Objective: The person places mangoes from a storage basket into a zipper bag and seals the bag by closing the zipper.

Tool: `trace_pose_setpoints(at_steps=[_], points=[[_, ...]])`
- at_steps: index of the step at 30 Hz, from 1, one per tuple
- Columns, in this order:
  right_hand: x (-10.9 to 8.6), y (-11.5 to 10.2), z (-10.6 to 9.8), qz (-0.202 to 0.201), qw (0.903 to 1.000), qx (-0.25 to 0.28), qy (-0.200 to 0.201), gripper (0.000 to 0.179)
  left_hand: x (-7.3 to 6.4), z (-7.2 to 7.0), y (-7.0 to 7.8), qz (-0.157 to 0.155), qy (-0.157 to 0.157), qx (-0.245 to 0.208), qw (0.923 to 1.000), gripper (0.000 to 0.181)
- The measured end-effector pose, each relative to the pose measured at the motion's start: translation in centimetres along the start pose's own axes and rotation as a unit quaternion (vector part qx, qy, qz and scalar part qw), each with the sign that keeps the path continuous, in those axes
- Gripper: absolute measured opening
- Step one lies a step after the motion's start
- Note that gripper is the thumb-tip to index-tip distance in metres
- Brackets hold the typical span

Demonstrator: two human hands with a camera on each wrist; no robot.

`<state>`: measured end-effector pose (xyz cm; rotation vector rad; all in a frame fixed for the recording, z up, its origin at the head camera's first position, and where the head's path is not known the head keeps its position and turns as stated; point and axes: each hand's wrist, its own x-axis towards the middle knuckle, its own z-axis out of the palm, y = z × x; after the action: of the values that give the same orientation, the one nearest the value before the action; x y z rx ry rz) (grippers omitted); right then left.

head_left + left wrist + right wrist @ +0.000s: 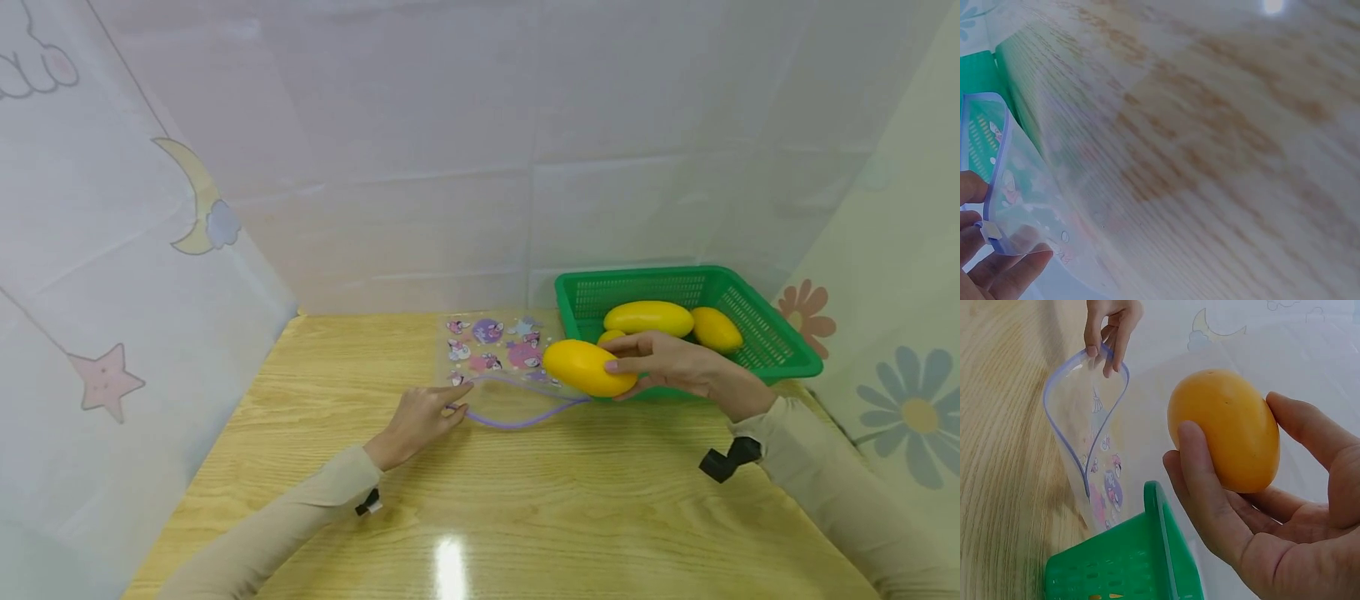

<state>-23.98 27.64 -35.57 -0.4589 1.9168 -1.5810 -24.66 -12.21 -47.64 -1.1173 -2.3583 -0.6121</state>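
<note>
My right hand [678,367] holds a smooth yellow mango [583,367] between thumb and fingers, in the air by the left front corner of a green basket [797,365]. In the right wrist view the mango [1225,428] looks orange-yellow and rounded. With thumb and fingers, my left hand [418,423] pinches the end of a clear zip bag [495,358] printed with cartoon figures. The bag's purple zip rim [510,426] gapes into a wide loop. Beside the left fingers, a small pale slider [990,231] sits on that rim.
Inside the basket lie a long yellow fruit [648,317], a shorter yellow one [716,330] and another partly hidden behind the held mango. The wooden table [480,500] meets hanging cloth walls [420,208] at the back and sides.
</note>
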Motion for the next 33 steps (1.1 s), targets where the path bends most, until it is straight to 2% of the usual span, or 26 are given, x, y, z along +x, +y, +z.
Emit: trace_pose_setpoints(at_steps=[13,25,33], points=[[0.2,0.5,1.0,-0.007,0.9999,-0.009,-0.009,0.057,0.1,0.2,-0.1,0.002,0.001,0.002,1.0000,0.036],[0.7,0.9,2.1,-0.002,0.9997,0.004,-0.023,0.053,0.1,0.0,0.2,-0.002,0.001,-0.004,1.0000,0.036],[1.4,1.1,2.7,0.006,0.9997,0.000,-0.022,0.058,0.0,0.0,-0.1,-0.002,-0.005,-0.008,1.0000,0.035]])
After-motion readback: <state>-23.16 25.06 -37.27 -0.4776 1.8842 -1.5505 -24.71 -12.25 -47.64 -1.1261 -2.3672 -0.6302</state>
